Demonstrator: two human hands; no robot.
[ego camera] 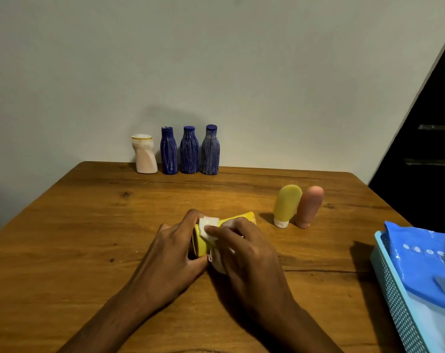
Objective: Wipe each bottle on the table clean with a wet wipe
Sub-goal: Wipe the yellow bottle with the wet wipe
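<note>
A yellow bottle (200, 242) lies on its side at the middle of the wooden table (89, 225). My left hand (174, 247) grips its near end. My right hand (244, 247) holds a white wet wipe (208, 226) pressed over the bottle's body. Against the back wall stand a white bottle (145, 155) and three blue bottles streaked with white (169, 151) (189, 151) (210, 151). To the right, a yellow tube (287, 203) and a pink tube (309, 206) stand on their caps, touching each other.
A light blue mesh basket (392, 289) sits at the table's right edge with a blue wet-wipe pack (425, 261) in it. A dark opening shows beyond the table's right side. Bare wood lies to the left and between the hands and the back row.
</note>
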